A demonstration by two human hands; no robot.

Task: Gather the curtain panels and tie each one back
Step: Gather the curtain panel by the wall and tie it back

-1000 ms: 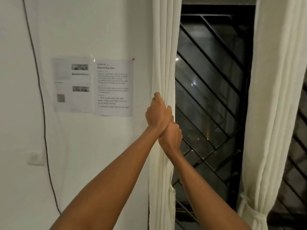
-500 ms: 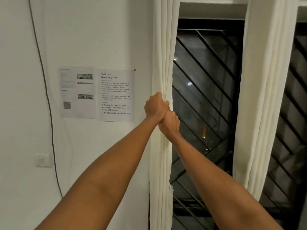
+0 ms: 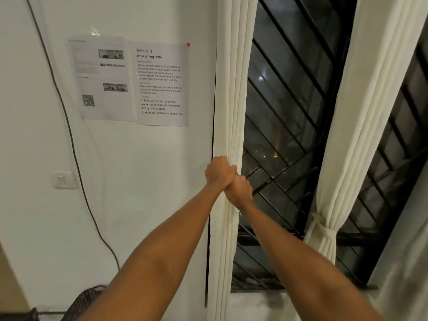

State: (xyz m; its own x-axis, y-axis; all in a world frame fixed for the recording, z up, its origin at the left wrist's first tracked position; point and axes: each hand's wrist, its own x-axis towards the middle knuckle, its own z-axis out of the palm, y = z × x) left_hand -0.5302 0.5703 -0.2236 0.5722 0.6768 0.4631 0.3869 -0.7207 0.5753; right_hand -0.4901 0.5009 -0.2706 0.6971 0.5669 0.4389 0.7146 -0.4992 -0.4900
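Observation:
A cream curtain panel (image 3: 234, 89) hangs bunched into narrow folds at the left edge of the window. My left hand (image 3: 220, 173) is clenched around it at mid height. My right hand (image 3: 239, 189) grips the same bunch just below and to the right, touching the left hand. A small loose tail of fabric (image 3: 238, 212) shows under my right wrist. A second cream panel (image 3: 361, 112) hangs at the right, gathered low down by a knotted cream tie-back (image 3: 325, 232).
Behind the curtains is a dark window with a black diagonal metal grille (image 3: 289, 126). On the white wall at left are taped paper sheets (image 3: 159, 84), a black cable (image 3: 76, 158) and a wall switch (image 3: 62, 179). A dark wicker object (image 3: 85, 302) sits bottom left.
The view has tilted downward, bringing the right panel's tie-back and the window sill into sight. Both hands keep the same grip on the left panel.

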